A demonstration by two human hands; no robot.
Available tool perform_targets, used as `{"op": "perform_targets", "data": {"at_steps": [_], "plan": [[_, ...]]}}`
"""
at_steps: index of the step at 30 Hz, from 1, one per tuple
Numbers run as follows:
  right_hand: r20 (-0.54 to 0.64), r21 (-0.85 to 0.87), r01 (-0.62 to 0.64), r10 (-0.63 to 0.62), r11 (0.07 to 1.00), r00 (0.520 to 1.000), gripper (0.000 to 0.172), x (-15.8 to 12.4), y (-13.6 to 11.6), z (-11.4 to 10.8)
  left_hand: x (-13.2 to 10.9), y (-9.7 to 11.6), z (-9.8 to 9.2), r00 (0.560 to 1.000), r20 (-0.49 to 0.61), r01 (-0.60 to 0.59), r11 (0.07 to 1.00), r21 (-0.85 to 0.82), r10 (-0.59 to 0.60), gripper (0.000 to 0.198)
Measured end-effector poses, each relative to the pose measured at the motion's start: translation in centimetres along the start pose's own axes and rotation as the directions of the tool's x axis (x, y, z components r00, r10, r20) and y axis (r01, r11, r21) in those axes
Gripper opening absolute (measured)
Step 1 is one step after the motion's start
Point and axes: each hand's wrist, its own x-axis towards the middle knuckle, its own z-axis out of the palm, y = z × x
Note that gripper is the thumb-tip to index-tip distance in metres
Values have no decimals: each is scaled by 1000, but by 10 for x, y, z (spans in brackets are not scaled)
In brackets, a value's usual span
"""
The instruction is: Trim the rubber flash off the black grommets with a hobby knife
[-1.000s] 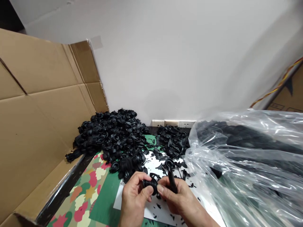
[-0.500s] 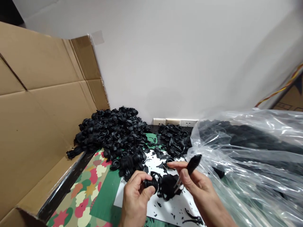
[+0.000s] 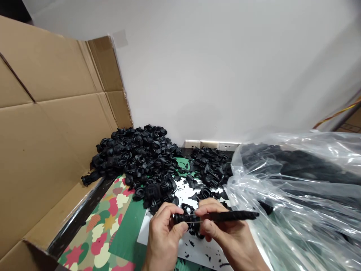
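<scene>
Pinched between thumb and fingers, a small black ribbed piece [image 3: 178, 218] sits in the left hand [image 3: 165, 237], which I see closed on it. On my feed the right hand [image 3: 228, 235] is also closed, holding a tool with a black-wrapped handle [image 3: 234, 215]; its thin metal prongs reach to the piece, which is above a white sheet [image 3: 203, 250] strewn with black scraps. Beyond the left fingers I have a big heap of black ribbed parts [image 3: 141, 150], backed by a cardboard panel [image 3: 56, 139]; a smaller heap of torn black bits [image 3: 213, 163] lies past the right hand. A clear plastic bag [image 3: 299, 195] crowds my right side, and the handle's end points at it; I can't tell whether they touch. Both wrists come in from the bottom edge, fingertips turned towards each other, the tool nearly level.
</scene>
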Motion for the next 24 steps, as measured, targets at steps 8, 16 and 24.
{"op": "perform_targets", "data": {"at_steps": [8, 16, 24], "plan": [[-97, 53, 16, -11, 998, 995, 22, -3, 2, 5, 0, 4, 2, 1000, -11, -9, 1000, 14, 9, 9], [-126, -158, 147, -168, 976, 978, 11, -4, 2, 5, -1, 3, 1, 998, 14, -55, 992, 116, 54, 13], [91, -355, 368, -360, 859, 929, 9, -6, 4, 5, -2, 6, 1, 995, 32, -96, 981, 166, 92, 8]]}}
